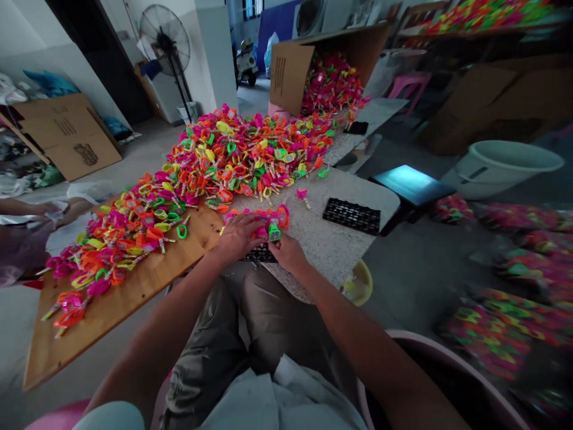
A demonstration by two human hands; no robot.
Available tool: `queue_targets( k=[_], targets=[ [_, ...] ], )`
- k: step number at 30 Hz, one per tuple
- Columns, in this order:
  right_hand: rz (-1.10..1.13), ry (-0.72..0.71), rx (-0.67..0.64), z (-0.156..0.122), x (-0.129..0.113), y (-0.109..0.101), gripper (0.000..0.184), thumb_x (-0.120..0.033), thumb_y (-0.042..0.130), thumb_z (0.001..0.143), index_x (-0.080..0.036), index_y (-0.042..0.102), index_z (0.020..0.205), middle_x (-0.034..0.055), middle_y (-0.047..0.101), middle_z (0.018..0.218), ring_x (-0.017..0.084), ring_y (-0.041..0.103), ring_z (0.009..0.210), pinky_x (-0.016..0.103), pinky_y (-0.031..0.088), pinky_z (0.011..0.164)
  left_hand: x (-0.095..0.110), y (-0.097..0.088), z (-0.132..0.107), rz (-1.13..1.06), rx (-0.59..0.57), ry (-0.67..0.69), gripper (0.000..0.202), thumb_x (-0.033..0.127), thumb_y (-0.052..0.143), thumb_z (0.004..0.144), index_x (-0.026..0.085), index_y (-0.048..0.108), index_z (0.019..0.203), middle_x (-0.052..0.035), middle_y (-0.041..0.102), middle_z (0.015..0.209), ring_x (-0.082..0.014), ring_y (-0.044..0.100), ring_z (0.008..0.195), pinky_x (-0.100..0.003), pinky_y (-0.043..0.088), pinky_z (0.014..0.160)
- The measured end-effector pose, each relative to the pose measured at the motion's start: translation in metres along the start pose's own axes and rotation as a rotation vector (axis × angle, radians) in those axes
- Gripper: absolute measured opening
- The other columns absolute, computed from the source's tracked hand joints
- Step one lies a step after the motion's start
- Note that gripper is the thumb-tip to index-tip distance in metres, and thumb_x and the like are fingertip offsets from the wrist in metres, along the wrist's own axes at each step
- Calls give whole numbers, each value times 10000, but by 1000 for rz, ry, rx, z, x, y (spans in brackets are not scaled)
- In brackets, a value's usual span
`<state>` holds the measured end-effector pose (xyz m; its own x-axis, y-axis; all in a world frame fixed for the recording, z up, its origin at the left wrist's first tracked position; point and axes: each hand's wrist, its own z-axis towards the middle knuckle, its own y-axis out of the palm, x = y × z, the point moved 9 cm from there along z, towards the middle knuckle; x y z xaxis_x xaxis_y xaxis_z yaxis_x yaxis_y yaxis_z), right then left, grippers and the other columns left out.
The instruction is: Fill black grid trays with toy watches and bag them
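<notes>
Head view: Left hand lies over pink toy watches; whether its fingers grip cannot be told. Right hand pinches a green toy watch at a black grid tray. Heaped watches lie beyond both hands.

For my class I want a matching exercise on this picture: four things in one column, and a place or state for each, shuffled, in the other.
Column one
1. Right hand
2. Black tray to the right of the hands
3. Large cardboard box at the back
4. Standing fan

Column two
A. Open, with many colourful toy watches inside
B. To the left of the pale pillar
C. At the bright green toy watch
D. Flat on the speckled tabletop

Right pairs: 1-C, 2-D, 3-A, 4-B
</notes>
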<state>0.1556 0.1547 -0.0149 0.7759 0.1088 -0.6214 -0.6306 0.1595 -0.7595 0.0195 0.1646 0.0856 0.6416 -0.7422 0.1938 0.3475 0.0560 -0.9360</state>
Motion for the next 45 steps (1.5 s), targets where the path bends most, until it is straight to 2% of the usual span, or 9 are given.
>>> queue_targets(
  k=[9,22,28,31,34,37,40,43,45],
  targets=[
    [-98,-82,31,5,-12,4,209,-271,562,925,-152,671,1059,119,729,957,232,657,817,312,470,764,3,-6,-1,-20,-29,-31,415,422,660,938,285,631,1329,-77,582,1459,-279,521,1363,-498,410,1164],
    [-111,-30,-6,5,-4,0,247,-292,525,954,-145,664,1096,122,736,973,235,659,862,300,453,787,2,-7,-1,-54,-14,-25,404,440,627,959,290,624,1334,-62,597,1444,-242,533,1354,-462,399,1178],
    [-252,2,-90,8,-16,11,328,-340,519,975,-121,660,1174,163,729,1068,262,672,931,321,459,819,2,-6,-2,-49,4,-21,403,431,603,971,285,615,1346,-73,598,1437,-248,530,1357,-485,396,1178],
    [-258,-1,-132,7,-21,4,309,-315,512,980,-119,681,1149,161,734,1079,251,674,959,306,454,823,2,-8,-1,-51,24,-25,406,438,618,961,272,624,1331,-78,598,1439,-252,535,1351,-480,401,1176],
    [-200,-86,-241,8,-14,-10,246,-257,505,970,-174,729,1031,97,753,1016,203,680,922,264,438,784,3,-9,-3,-46,26,-25,396,428,617,963,268,623,1325,-71,612,1424,-250,545,1343,-464,419,1160],
    [-207,-81,-224,29,19,-37,271,-246,483,971,-207,751,988,64,759,962,186,681,877,256,434,759,3,-11,-5,-44,30,-24,389,426,617,964,281,616,1325,-50,617,1424,-244,547,1344,-463,422,1159],
    [-301,8,-54,71,57,-64,355,-197,442,967,-194,721,1186,101,739,1112,211,676,970,277,448,822,4,-13,-5,-48,33,-26,384,432,628,956,278,623,1308,-51,622,1421,-242,552,1342,-468,428,1159],
    [-385,-4,-91,112,71,-53,519,-154,453,942,-220,568,1444,132,658,1283,231,671,999,297,461,855,5,-14,-4,-49,24,-22,373,403,649,943,274,627,1292,-52,624,1420,-239,558,1338,-463,426,1166],
    [-424,-46,-174,129,69,-36,562,-182,494,941,-240,511,1500,151,621,1317,250,666,1011,317,467,875,5,-14,-4,-48,16,-20,371,379,652,940,274,621,1295,-51,619,1426,-236,557,1339,-464,421,1171]
  ],
)
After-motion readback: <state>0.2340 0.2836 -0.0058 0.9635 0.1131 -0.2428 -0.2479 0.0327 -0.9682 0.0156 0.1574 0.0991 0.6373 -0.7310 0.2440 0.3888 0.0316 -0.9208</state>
